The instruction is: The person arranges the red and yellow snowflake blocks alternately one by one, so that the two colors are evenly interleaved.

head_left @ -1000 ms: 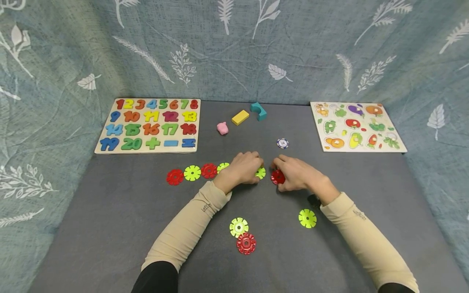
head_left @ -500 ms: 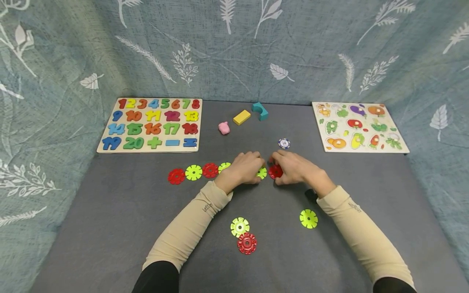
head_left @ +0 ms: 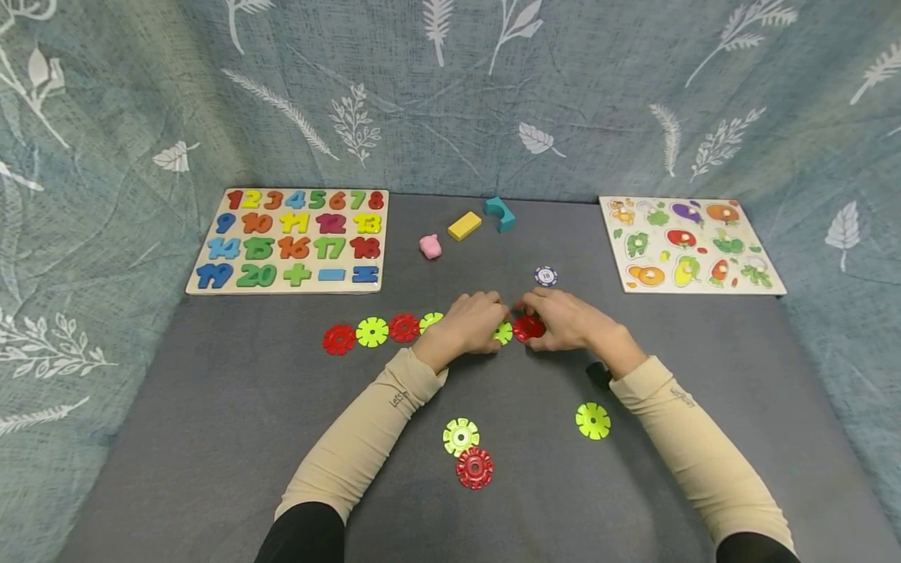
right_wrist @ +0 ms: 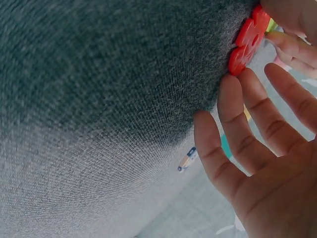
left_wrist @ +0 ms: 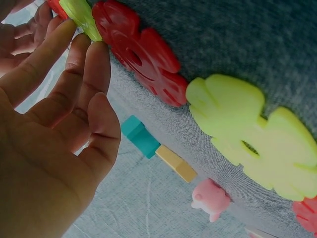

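My left hand (head_left: 470,322) pinches a yellow-green flower-shaped disc (head_left: 503,332) between thumb and fingers. Just right of it, my right hand (head_left: 566,320) grips a red flower-shaped disc (head_left: 526,328) at its edges. The two discs meet or nearly meet; I cannot tell whether they overlap. Leftward runs a row of like discs, red (head_left: 339,339), yellow-green (head_left: 371,331), red (head_left: 404,328) and yellow-green (head_left: 431,320). Under my left hand the head view hides another red disc (left_wrist: 138,52), which the left wrist view shows beside the pinched yellow-green one (left_wrist: 81,19).
Nearer me lie a yellow-green disc (head_left: 461,435) touching a red disc (head_left: 475,467), and another yellow-green disc (head_left: 593,421). Behind are a poker chip (head_left: 545,276), pink pig figure (head_left: 430,246), yellow block (head_left: 464,226), teal arch block (head_left: 500,213), number board (head_left: 304,287) and vegetable board (head_left: 704,288).
My right hand has slid the red disc left and slightly away from me, up to the yellow-green disc. The left hand stays in place, holding its disc.
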The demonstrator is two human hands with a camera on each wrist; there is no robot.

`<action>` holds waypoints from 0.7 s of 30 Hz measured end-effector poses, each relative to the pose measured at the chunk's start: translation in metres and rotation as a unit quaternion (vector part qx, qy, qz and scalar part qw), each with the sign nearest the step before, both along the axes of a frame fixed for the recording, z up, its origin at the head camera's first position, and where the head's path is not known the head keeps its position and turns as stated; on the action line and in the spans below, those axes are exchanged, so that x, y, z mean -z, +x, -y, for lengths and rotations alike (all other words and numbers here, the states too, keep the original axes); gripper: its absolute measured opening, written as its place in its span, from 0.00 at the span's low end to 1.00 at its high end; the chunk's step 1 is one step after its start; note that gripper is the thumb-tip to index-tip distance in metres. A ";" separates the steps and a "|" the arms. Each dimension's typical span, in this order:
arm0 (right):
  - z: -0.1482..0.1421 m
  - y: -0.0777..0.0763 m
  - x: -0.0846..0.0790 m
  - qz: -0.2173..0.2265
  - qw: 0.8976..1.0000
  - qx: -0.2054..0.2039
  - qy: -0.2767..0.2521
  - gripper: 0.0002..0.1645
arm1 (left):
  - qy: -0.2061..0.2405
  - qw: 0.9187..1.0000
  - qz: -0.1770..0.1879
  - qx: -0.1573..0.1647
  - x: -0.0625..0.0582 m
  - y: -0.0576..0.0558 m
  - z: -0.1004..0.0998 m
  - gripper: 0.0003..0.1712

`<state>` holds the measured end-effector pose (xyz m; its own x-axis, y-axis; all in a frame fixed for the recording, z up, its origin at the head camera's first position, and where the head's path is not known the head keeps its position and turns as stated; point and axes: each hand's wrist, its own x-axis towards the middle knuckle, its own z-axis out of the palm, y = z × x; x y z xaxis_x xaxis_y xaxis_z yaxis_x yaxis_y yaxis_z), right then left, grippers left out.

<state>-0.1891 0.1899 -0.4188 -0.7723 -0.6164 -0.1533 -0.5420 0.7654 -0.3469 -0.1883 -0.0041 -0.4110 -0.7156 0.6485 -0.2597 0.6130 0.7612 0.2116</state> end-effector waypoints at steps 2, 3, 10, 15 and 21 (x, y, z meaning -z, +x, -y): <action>-0.001 0.000 0.001 -0.007 1.000 -0.005 -0.001 0.33 | 0.000 1.000 0.000 0.000 0.000 0.000 0.000 0.23; -0.001 0.000 0.001 -0.010 1.000 -0.007 0.000 0.33 | -0.001 1.000 0.000 0.000 0.000 0.000 0.000 0.23; -0.003 0.002 0.002 -0.021 1.000 -0.009 -0.010 0.31 | -0.003 1.000 0.002 -0.002 0.000 0.000 0.000 0.24; -0.004 0.003 0.003 -0.026 1.000 -0.009 -0.014 0.30 | -0.001 1.000 0.002 -0.003 0.000 0.000 0.000 0.24; -0.004 0.004 0.003 -0.027 0.999 -0.009 -0.015 0.30 | 0.002 1.000 -0.003 0.000 0.000 0.000 0.001 0.23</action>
